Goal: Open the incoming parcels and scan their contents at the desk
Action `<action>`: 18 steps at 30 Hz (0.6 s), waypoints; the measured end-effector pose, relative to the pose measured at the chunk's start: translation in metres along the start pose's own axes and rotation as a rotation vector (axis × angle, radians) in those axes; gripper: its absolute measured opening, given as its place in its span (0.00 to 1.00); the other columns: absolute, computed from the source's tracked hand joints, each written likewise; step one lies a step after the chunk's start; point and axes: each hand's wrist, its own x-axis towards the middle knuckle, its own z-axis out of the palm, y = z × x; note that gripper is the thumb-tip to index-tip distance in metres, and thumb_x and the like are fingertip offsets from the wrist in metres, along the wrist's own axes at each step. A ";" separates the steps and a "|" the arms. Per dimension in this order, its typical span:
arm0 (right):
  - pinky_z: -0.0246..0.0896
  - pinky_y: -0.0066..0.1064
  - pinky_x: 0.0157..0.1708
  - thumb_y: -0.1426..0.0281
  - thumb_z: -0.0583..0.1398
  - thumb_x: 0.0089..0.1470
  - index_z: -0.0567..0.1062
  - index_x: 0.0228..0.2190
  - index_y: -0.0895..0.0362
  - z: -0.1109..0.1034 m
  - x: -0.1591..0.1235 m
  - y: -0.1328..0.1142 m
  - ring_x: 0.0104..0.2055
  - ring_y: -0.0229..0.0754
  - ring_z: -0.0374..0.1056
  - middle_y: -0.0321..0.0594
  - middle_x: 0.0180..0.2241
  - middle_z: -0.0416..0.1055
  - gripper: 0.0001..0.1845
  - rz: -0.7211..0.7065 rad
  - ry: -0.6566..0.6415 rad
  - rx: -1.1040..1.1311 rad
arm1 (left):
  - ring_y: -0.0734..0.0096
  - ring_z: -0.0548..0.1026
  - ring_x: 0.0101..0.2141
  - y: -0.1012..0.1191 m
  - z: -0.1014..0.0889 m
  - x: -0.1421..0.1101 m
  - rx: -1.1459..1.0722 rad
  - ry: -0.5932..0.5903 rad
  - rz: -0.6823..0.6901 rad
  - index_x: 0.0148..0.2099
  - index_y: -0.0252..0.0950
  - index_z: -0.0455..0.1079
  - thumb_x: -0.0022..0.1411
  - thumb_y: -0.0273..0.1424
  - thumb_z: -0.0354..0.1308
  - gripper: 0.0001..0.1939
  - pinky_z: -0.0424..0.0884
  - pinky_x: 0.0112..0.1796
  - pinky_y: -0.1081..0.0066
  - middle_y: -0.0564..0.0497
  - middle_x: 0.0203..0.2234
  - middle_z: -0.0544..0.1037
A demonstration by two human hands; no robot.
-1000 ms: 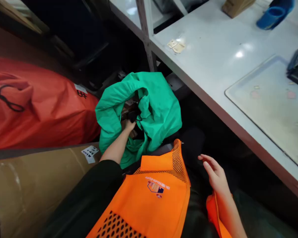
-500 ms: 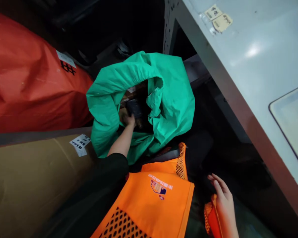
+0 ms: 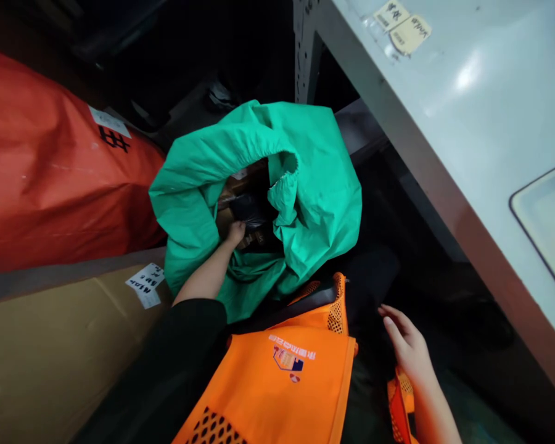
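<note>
A green cloth bag [image 3: 328, 179] with a gathered mouth stands open in front of me, boxes and packages inside it. My left hand [image 3: 235, 234] reaches in through the mouth, fingers curled closed beside a black plastic-wrapped package [image 3: 248, 211] and a small brown box [image 3: 254, 239]. What those fingers hold, if anything, is hidden. Lower right, my right hand [image 3: 409, 342] hangs in the air with fingers loosely stretched and nothing in them. Its nearest thing is the loose edge of the orange vest [image 3: 300, 394] that I wear.
A red sack [image 3: 60, 172] lies at left, above a large cardboard box [image 3: 65, 345] bearing a handwritten label [image 3: 145, 285]. At right, a white metal table [image 3: 472, 129] juts in with its edge slanting down; paper tags [image 3: 409, 32] stick to its top.
My left hand has shifted slightly left and down inside the bag, and more of the black package shows. My right hand has risen a little. The whole view has tilted slightly.
</note>
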 end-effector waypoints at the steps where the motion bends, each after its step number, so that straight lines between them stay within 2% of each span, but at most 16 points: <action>1: 0.66 0.58 0.66 0.42 0.64 0.59 0.83 0.50 0.54 0.002 0.003 -0.009 0.59 0.61 0.76 0.51 0.54 0.81 0.31 -0.054 -0.023 -0.012 | 0.66 0.79 0.40 0.007 -0.005 -0.009 0.020 -0.009 0.012 0.51 0.33 0.75 0.75 0.42 0.63 0.17 0.80 0.43 0.62 0.48 0.43 0.79; 3: 0.68 0.56 0.64 0.46 0.62 0.64 0.83 0.49 0.52 0.011 0.009 -0.035 0.58 0.58 0.77 0.50 0.53 0.81 0.26 -0.192 -0.073 -0.034 | 0.72 0.75 0.29 0.021 -0.022 -0.032 0.056 -0.039 0.055 0.39 0.32 0.74 0.76 0.41 0.60 0.17 0.77 0.35 0.68 0.52 0.30 0.76; 5: 0.71 0.52 0.62 0.51 0.61 0.68 0.83 0.50 0.51 0.031 0.020 -0.069 0.57 0.55 0.77 0.48 0.53 0.81 0.21 -0.372 -0.164 -0.048 | 0.73 0.68 0.21 0.040 -0.050 -0.062 0.080 -0.093 0.124 0.27 0.35 0.68 0.77 0.39 0.55 0.24 0.71 0.30 0.71 0.55 0.19 0.69; 8: 0.72 0.49 0.62 0.54 0.60 0.69 0.82 0.52 0.51 0.082 0.051 -0.128 0.57 0.52 0.77 0.48 0.52 0.81 0.19 -0.669 -0.375 -0.009 | 0.71 0.66 0.17 0.078 -0.118 -0.126 0.133 -0.260 0.241 0.17 0.39 0.63 0.69 0.41 0.58 0.28 0.67 0.26 0.71 0.52 0.11 0.66; 9: 0.70 0.50 0.64 0.52 0.61 0.68 0.82 0.52 0.51 0.101 0.063 -0.147 0.59 0.53 0.75 0.49 0.54 0.80 0.21 -0.741 -0.413 0.033 | 0.71 0.67 0.16 0.094 -0.146 -0.154 0.171 -0.355 0.286 0.16 0.40 0.64 0.66 0.44 0.61 0.27 0.66 0.24 0.71 0.52 0.11 0.67; 10: 0.66 0.52 0.68 0.49 0.63 0.65 0.81 0.54 0.52 0.119 0.073 -0.164 0.63 0.55 0.73 0.51 0.57 0.78 0.25 -0.776 -0.411 0.089 | 0.70 0.67 0.15 0.112 -0.174 -0.183 0.255 -0.515 0.360 0.17 0.40 0.65 0.65 0.47 0.61 0.28 0.64 0.23 0.70 0.51 0.11 0.68; 11: 0.60 0.55 0.71 0.45 0.65 0.61 0.80 0.56 0.53 0.136 0.081 -0.179 0.67 0.58 0.69 0.53 0.61 0.75 0.31 -0.763 -0.378 0.157 | 0.70 0.66 0.15 0.130 -0.201 -0.213 0.334 -0.620 0.450 0.17 0.41 0.65 0.66 0.49 0.59 0.28 0.61 0.20 0.70 0.51 0.12 0.69; 12: 0.54 0.58 0.74 0.41 0.67 0.55 0.78 0.59 0.54 0.150 0.086 -0.190 0.72 0.61 0.63 0.54 0.66 0.70 0.40 -0.705 -0.340 0.234 | 0.71 0.66 0.15 0.148 -0.226 -0.244 0.403 -0.648 0.575 0.18 0.41 0.65 0.66 0.49 0.58 0.28 0.59 0.20 0.70 0.52 0.12 0.68; 14: 0.45 0.61 0.77 0.34 0.70 0.44 0.72 0.65 0.52 0.166 0.083 -0.199 0.77 0.63 0.54 0.53 0.73 0.62 0.55 -0.510 -0.366 0.406 | 0.72 0.67 0.17 0.180 -0.265 -0.298 0.481 -0.527 0.849 0.19 0.40 0.64 0.68 0.45 0.56 0.26 0.62 0.22 0.71 0.52 0.13 0.68; 16: 0.48 0.62 0.75 0.31 0.70 0.40 0.71 0.66 0.49 0.164 0.068 -0.191 0.77 0.62 0.55 0.50 0.73 0.62 0.59 -0.328 -0.554 0.615 | 0.70 0.74 0.21 0.204 -0.285 -0.334 0.456 -0.418 1.052 0.20 0.41 0.65 0.69 0.43 0.55 0.25 0.70 0.27 0.71 0.52 0.16 0.69; 17: 0.53 0.61 0.74 0.31 0.70 0.40 0.73 0.64 0.48 0.158 0.058 -0.182 0.75 0.62 0.59 0.50 0.70 0.67 0.57 -0.259 -0.647 0.722 | 0.69 0.77 0.23 0.212 -0.288 -0.344 0.412 -0.407 1.106 0.20 0.41 0.64 0.69 0.44 0.55 0.25 0.74 0.30 0.70 0.52 0.16 0.70; 18: 0.58 0.61 0.72 0.31 0.70 0.40 0.76 0.60 0.49 0.149 0.046 -0.173 0.73 0.62 0.63 0.49 0.66 0.72 0.54 -0.200 -0.694 0.825 | 0.67 0.79 0.24 0.219 -0.285 -0.348 0.350 -0.394 1.101 0.19 0.40 0.63 0.67 0.47 0.57 0.27 0.77 0.33 0.69 0.52 0.16 0.69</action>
